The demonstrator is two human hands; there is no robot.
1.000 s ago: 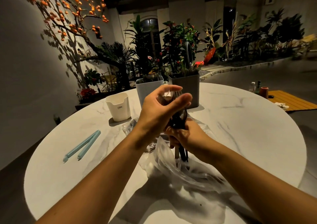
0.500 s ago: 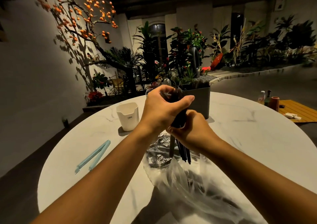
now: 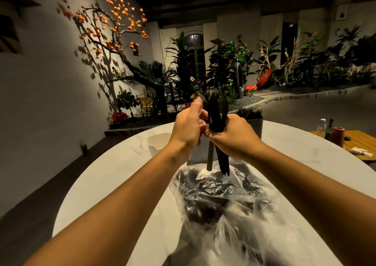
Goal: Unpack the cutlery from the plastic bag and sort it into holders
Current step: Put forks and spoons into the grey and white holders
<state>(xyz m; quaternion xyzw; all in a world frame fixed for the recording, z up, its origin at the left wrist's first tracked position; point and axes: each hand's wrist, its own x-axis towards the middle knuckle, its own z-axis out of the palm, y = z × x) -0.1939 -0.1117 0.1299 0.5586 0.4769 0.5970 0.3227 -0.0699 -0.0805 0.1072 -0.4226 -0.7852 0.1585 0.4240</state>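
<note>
My right hand [image 3: 234, 136] grips a bundle of black cutlery [image 3: 216, 111] upright, heads up, with the handles hanging below my fist over the clear plastic bag [image 3: 227, 196]. A paler handle [image 3: 210, 155] hangs beside the black ones. My left hand [image 3: 188, 127] pinches one piece at the top left of the bundle. A white holder [image 3: 157, 141] stands on the table to the left of my hands. A light grey holder [image 3: 196, 155] is mostly hidden behind my left wrist, and a dark grey holder [image 3: 257, 124] shows behind my right hand.
The round white marble table [image 3: 114, 174] carries everything. The crumpled bag spreads across its near middle. A wooden platform [image 3: 358, 141] with bottles and a brown cup lies at the right. Plants and a wall stand behind the table.
Both hands rose with the cutlery bundle, lifting it higher above the bag. The view tilted up, and the blue sealing clip on the left went out of view.
</note>
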